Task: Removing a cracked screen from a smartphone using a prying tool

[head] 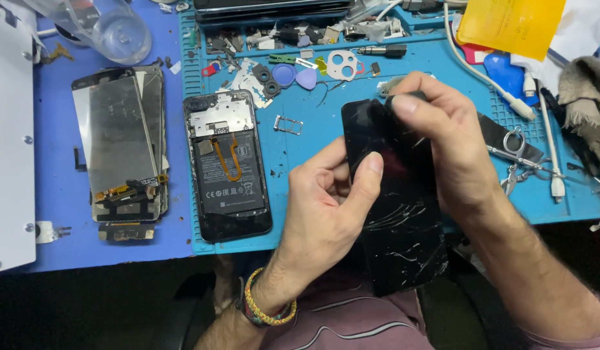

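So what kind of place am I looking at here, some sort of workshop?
Most likely a phone repair bench. Both hands, left hand and right hand, hold a cracked black screen panel over a blue work mat. An opened phone shows its battery, with detached display panels and small parts beside it.

A phone fixing workshop. Blue work mat (300,155) full of tiny parts, an opened phone (227,165) showing its battery, spare screens (121,146), scissors (515,159) too.

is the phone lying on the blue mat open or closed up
Open: the phone on the blue mat has no back cover, exposing battery, orange flex cable and metal shield.
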